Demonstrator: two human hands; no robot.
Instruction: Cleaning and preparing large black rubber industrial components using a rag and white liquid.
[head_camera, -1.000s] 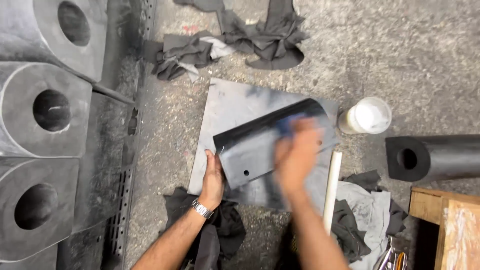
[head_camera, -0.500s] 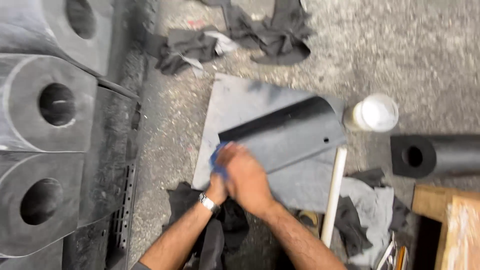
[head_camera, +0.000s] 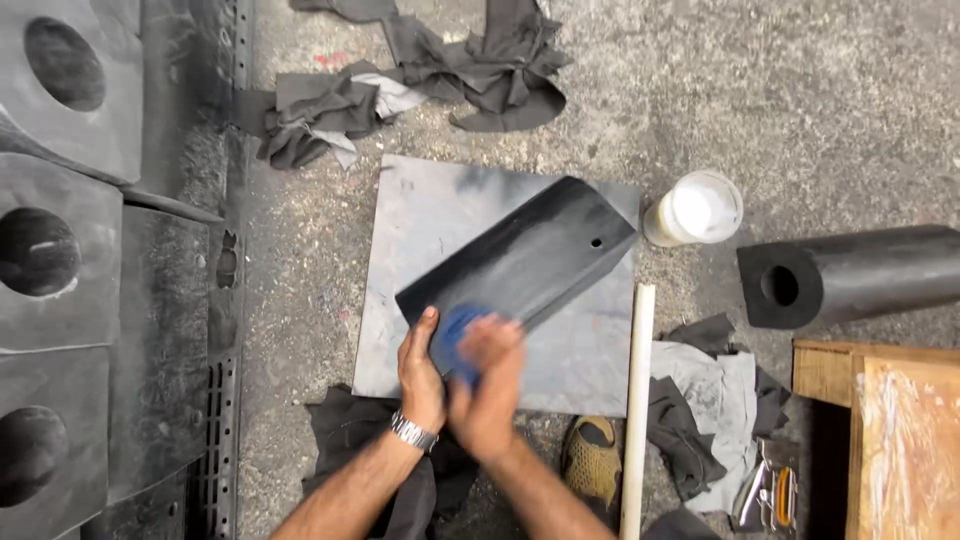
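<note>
On the far left, three grey blocks (head_camera: 60, 250) with round holes lie in a column beside a dark grate (head_camera: 222, 440). To the right of them the concrete floor (head_camera: 800, 90) carries dark rags (head_camera: 420, 75) at the top. In the middle a flat grey plate (head_camera: 430, 215) lies on the floor, and on it a black panel (head_camera: 520, 265) rests diagonally, with one small hole near its upper right end.

The left hand (head_camera: 422, 370), with a watch (head_camera: 413, 433) on the wrist, presses on the lower left end of the panel, fingers flat, thumb at the edge. Just beside it the right hand (head_camera: 487, 385) is closed on a blue pad (head_camera: 455, 335) that touches the same end of the panel; this hand is blurred. The two hands are close together, almost touching. A dark cloth (head_camera: 340, 430) lies under the forearms.

Further right, a pale stick (head_camera: 636, 400) lies along the plate's right edge, with a shoe (head_camera: 592, 460) near its lower part. A white jar (head_camera: 695, 208) stands just beside the plate's upper right corner. Then come grey rags (head_camera: 710, 400), a black tube (head_camera: 850, 275) lying on its side, and a wooden box (head_camera: 890, 430) at the right edge.
</note>
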